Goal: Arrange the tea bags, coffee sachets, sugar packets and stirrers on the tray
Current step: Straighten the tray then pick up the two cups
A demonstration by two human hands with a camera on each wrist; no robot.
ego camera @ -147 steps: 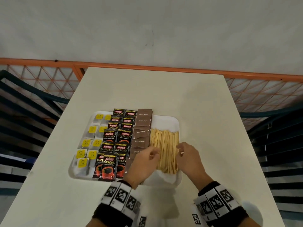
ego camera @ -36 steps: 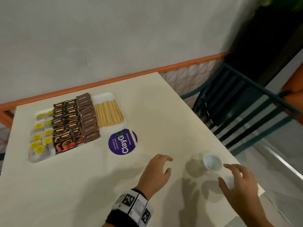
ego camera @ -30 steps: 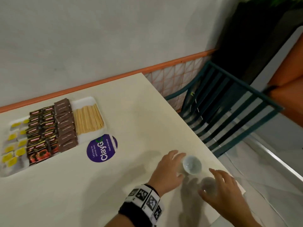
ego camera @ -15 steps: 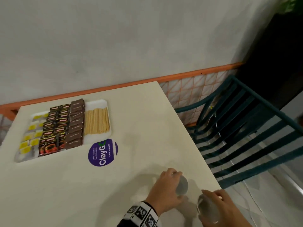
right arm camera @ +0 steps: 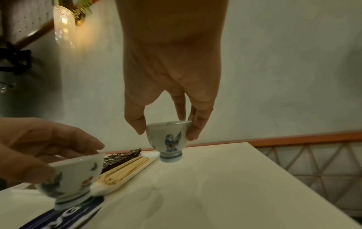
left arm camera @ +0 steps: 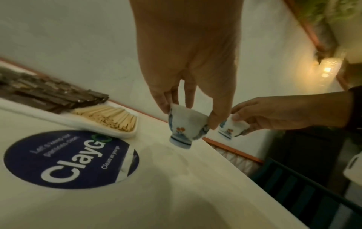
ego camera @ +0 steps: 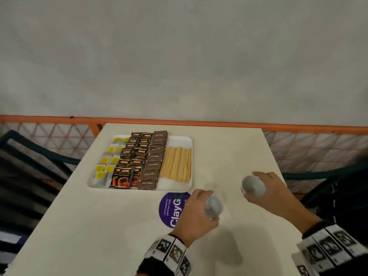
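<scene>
The white tray (ego camera: 180, 139) lies at the table's far left, filled with yellow-tagged tea bags (ego camera: 105, 166), black coffee sachets (ego camera: 129, 162), brown sugar packets (ego camera: 155, 156) and wooden stirrers (ego camera: 177, 165). My left hand (ego camera: 196, 215) holds a small painted cup (ego camera: 214, 205) by its rim above the table, just right of the tray's near corner. In the left wrist view that cup (left arm camera: 186, 125) hangs tilted from my fingertips. My right hand (ego camera: 268, 193) grips a second painted cup (ego camera: 253, 185) the same way, upright and a little above the table in the right wrist view (right arm camera: 169, 140).
A round purple ClayGo sticker (ego camera: 172, 209) is stuck to the table in front of the tray. The cream table (ego camera: 229, 156) has bare surface right of the tray. Dark green chair frames (ego camera: 33, 156) stand on both sides, an orange lattice rail (ego camera: 310, 148) behind.
My view swung from the table's near right corner back to the tray. Both hands took hold of the two small cups there and carried them up and towards the tray.
</scene>
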